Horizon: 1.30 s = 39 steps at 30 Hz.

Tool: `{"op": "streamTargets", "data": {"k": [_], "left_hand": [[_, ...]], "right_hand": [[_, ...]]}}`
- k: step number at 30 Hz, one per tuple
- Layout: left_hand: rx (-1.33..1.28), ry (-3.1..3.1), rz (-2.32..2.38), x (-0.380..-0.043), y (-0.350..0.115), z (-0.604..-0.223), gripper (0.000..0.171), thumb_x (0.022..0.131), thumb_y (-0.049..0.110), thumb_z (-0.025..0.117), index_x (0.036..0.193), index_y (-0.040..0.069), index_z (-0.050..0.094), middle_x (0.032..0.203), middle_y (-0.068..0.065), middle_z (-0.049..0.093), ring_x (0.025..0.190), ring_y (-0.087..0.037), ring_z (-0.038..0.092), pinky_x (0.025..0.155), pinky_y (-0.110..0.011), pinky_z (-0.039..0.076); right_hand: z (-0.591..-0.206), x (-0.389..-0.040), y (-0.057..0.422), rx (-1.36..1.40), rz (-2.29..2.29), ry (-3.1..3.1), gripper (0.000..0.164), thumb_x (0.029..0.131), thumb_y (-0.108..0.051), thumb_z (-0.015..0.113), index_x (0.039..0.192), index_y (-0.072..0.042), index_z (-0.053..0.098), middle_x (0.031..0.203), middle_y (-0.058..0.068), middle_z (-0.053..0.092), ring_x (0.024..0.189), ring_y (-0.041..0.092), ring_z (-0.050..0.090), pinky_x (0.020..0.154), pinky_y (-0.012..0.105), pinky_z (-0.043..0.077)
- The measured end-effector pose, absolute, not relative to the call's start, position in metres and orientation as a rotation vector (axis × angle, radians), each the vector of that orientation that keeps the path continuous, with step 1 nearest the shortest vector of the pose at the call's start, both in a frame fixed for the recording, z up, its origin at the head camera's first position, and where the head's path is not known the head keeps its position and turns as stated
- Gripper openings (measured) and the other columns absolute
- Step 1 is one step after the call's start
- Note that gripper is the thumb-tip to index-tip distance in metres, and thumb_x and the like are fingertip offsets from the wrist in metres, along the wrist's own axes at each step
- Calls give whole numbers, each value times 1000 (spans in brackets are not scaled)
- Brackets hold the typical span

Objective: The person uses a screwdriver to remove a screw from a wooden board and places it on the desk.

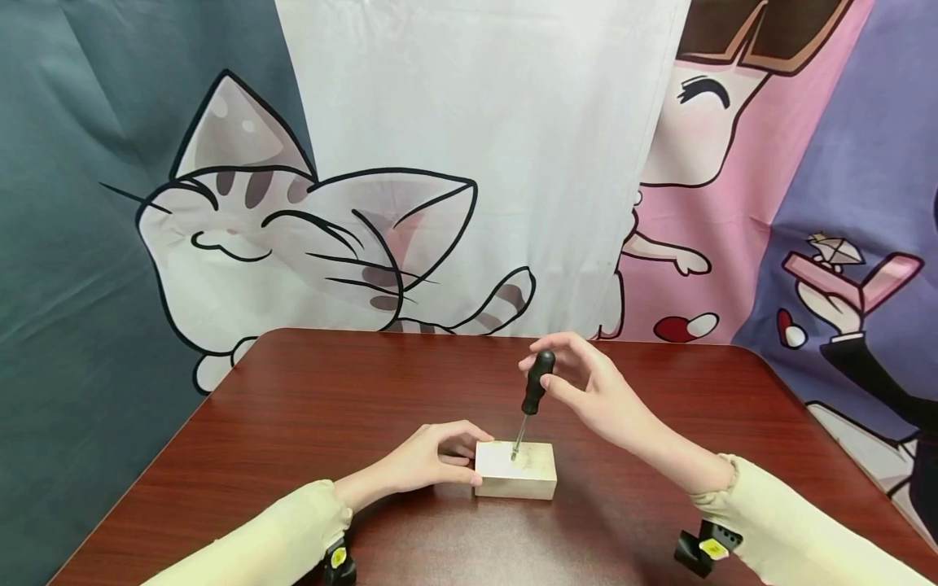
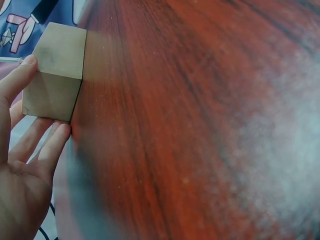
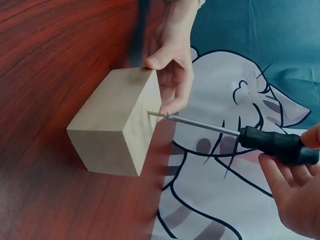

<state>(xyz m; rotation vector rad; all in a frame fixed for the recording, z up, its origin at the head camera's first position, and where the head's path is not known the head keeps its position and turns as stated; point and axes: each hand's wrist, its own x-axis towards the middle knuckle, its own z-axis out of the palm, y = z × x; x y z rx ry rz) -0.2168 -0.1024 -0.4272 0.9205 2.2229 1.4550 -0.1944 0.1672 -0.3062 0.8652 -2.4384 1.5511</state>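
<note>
A pale wooden block (image 1: pixel 516 486) lies on the table, its left end held between the thumb and fingers of my left hand (image 1: pixel 418 464). The block's end face and my fingertips at its edges show in the left wrist view. My right hand (image 1: pixel 601 403) grips the black handle of a screwdriver (image 1: pixel 538 382), which leans slightly to the right above the block. In the right wrist view, a brassy screw (image 3: pixel 157 114) sticks out of the block's top face, and the screwdriver's tip meets its head. Fingers and thumb are around the handle's upper part.
The reddish-brown wooden table (image 1: pixel 352 382) extends around the block. Behind it hangs a cloth backdrop (image 1: pixel 469 98) with cartoon figures. A small black device (image 1: pixel 707 549) is at the right sleeve, another (image 1: pixel 339 561) at the left sleeve.
</note>
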Motion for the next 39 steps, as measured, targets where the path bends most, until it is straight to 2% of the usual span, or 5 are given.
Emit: {"op": "streamTargets", "data": {"k": [9, 18, 23, 31, 39], "left_hand": [[936, 2220, 1452, -218, -103, -427, 47, 81, 22, 83, 124, 26, 64, 118, 0, 71, 105, -9, 68, 93, -26, 57], [942, 2213, 1455, -218, -103, -426, 47, 81, 22, 83, 124, 26, 64, 118, -1, 71, 105, -10, 68, 93, -26, 57], [938, 2213, 1452, -218, -103, -425, 48, 81, 22, 83, 124, 26, 64, 117, 0, 71, 105, -11, 68, 93, -26, 57], [933, 2217, 1448, -219, -104, -426, 47, 81, 22, 83, 124, 27, 64, 117, 0, 71, 105, -11, 68, 93, -25, 57], [932, 2218, 1449, -219, -103, -426, 47, 81, 22, 83, 123, 27, 65, 116, 0, 71, 105, -11, 68, 92, -25, 57]], "right_hand": [[-310, -194, 162, 673, 1560, -2451, 32, 87, -17, 76, 116, -23, 63, 95, 4, 65, 79, 18, 68, 75, 27, 58], [-306, -194, 165, 707, 1582, -2482, 32, 88, -17, 75, 118, -24, 64, 95, 6, 68, 79, 18, 71, 76, 30, 59], [-307, -193, 168, 738, 1577, -2477, 40, 91, -18, 73, 127, -29, 61, 99, 4, 69, 87, 16, 71, 83, 26, 59], [-315, -196, 165, 868, 1648, -2302, 37, 92, -1, 66, 125, -11, 52, 112, 2, 71, 98, 14, 70, 83, 26, 58], [-316, -195, 161, 662, 1607, -2351, 40, 86, -12, 77, 119, -17, 54, 99, 10, 65, 68, 16, 71, 71, 30, 61]]}}
